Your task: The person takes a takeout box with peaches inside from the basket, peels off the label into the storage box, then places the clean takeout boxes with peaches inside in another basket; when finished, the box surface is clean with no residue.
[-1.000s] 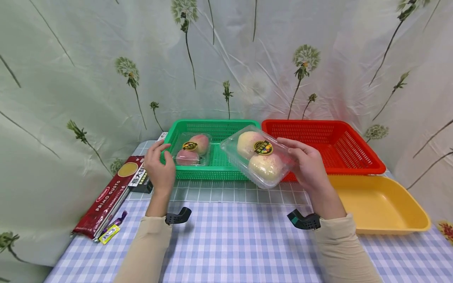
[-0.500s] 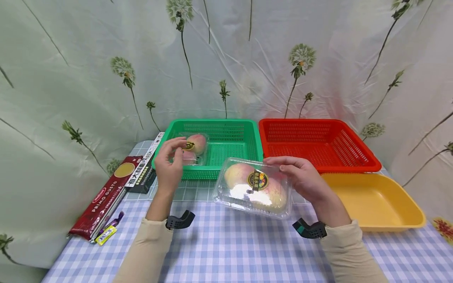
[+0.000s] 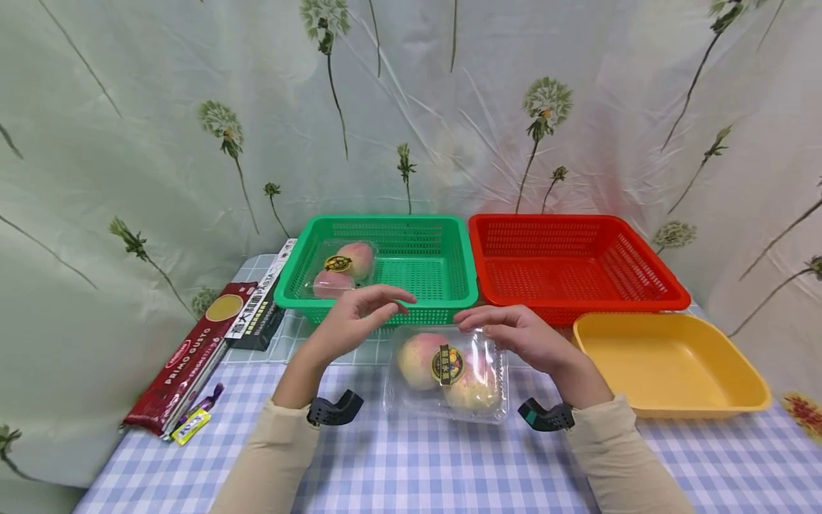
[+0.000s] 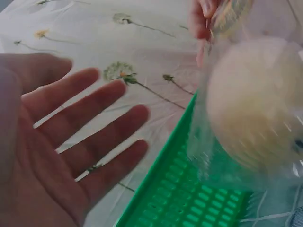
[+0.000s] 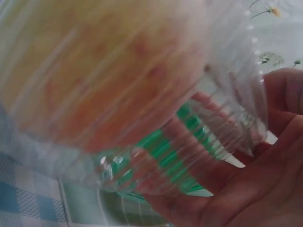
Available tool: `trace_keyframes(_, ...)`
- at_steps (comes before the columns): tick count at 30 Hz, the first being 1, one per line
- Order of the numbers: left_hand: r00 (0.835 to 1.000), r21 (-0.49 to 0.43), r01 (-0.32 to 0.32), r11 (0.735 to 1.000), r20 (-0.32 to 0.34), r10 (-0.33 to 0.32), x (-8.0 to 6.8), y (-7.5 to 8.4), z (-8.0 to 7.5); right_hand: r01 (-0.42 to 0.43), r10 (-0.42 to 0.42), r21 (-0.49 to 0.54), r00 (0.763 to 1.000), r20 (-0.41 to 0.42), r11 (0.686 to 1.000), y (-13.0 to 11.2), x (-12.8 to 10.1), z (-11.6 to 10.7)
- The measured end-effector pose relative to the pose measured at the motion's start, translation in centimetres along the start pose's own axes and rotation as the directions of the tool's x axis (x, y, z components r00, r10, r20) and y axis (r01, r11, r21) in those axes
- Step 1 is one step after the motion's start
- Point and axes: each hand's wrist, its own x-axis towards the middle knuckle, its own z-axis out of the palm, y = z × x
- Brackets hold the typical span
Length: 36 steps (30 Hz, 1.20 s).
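The clear plastic clamshell of two peaches (image 3: 446, 371) rests on the checked counter (image 3: 411, 457), in front of the green mesh basket (image 3: 385, 265). The right hand (image 3: 520, 339) grasps its far right edge. The left hand (image 3: 349, 323) hovers released beside it. A second peach pack (image 3: 338, 268) already lies in the basket.

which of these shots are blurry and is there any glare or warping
Head view: sharp and evenly lit, slight glare on the clear peach pack, wide-lens bending at the edges. Left wrist view: left hand fairly sharp, the pack smeared and soft. Right wrist view: worst, the pack fills the frame as a streaky blur before the right hand.
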Motion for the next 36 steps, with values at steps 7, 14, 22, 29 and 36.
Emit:
trace_keyframes(7,0.945,0.121,0.086,0.989,0.303,-0.12,0.4,-0.4,1.3,-0.113,0.113,0.002,0.992,-0.064,0.994,1.1,0.0,0.1)
trace_keyframes(14,0.856,0.272,0.047,0.961,0.485,-0.179,0.2,-1.0,2.1,-0.203,0.17,-0.143,0.962,-0.214,0.969,1.4,0.1,0.0)
trace_keyframes(22,0.865,0.343,0.052,0.938,0.455,-0.214,0.3,-2.6,3.2,-0.292,0.226,-0.373,0.951,-0.21,0.881,-0.3,-0.5,-0.7)
trace_keyframes(29,0.894,0.346,0.107,0.932,0.377,-0.242,0.2,-3.1,3.7,-0.274,0.161,-0.51,0.953,-0.255,0.815,-3.1,-0.9,-0.6)
trace_keyframes(36,0.902,0.357,0.168,0.919,0.321,-0.289,0.2,-3.5,4.4,-0.161,0.069,-0.524,0.979,-0.19,0.836,-2.0,0.4,1.0)
